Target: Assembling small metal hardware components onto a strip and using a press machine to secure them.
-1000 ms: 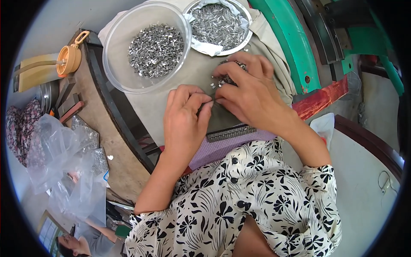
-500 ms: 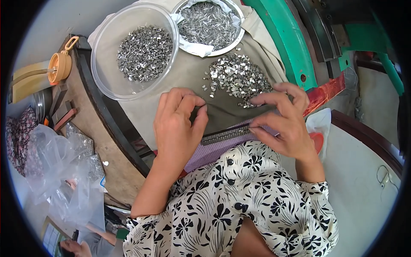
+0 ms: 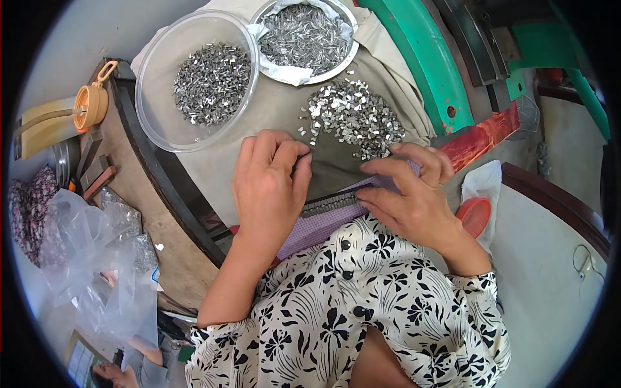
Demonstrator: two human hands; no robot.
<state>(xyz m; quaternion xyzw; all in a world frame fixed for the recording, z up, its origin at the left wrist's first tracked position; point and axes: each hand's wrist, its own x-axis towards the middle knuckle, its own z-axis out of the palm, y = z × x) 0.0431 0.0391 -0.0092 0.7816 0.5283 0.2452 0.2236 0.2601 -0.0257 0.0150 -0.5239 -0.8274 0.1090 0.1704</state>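
Observation:
A dark narrow strip [image 3: 331, 202] lined with a row of small metal pieces lies near my lap, on purple checked cloth [image 3: 317, 226]. Close to the strip's left end, my left hand [image 3: 268, 181] has thumb and forefinger brought together; anything between them is too small or hidden to make out. At the strip's right end my right hand [image 3: 411, 194] has its fingertips on or just above the row, thumb and forefinger apart. Just beyond both hands lies a loose pile of small shiny metal chips [image 3: 356, 116] on a grey-brown cloth [image 3: 284, 119].
At the back stand a clear plastic tub [image 3: 150, 90] of metal pieces and a lined metal bowl [image 3: 352, 52] of thin slivers. A green machine frame [image 3: 420, 58] rises at right. Left are a wooden surface [image 3: 139, 187], an orange cup [image 3: 90, 107] and plastic bags [image 3: 97, 258].
My right hand has moved left and slightly down along the strip, away from the pile. The left hand stays nearly in place. The view has shifted slightly.

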